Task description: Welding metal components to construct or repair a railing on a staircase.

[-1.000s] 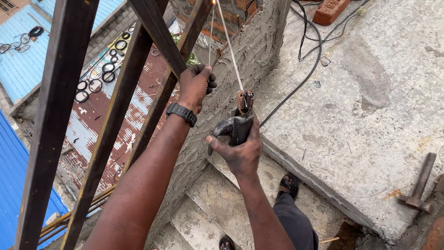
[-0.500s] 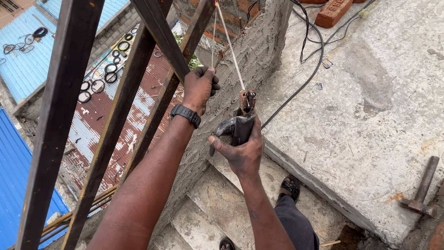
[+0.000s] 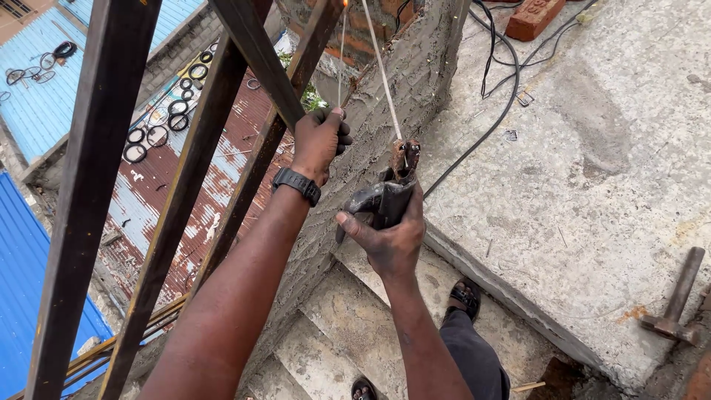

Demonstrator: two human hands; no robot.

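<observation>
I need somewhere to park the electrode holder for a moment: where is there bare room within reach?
The concrete slab is widest bare between the black cables and the hammer, right of the right hand gripping the electrode holder. It is crowded by the brick and cables at the top. The left hand grips a bar of the metal frame; gaps there open onto the roofs below.

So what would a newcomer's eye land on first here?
Probably the two hands at centre: the right hand grips a dark electrode holder with a thin welding rod pointing up, while the left hand closes on a second thin rod beside the rusty steel bars. At lower right, a hammer lies on the concrete slab.
</observation>
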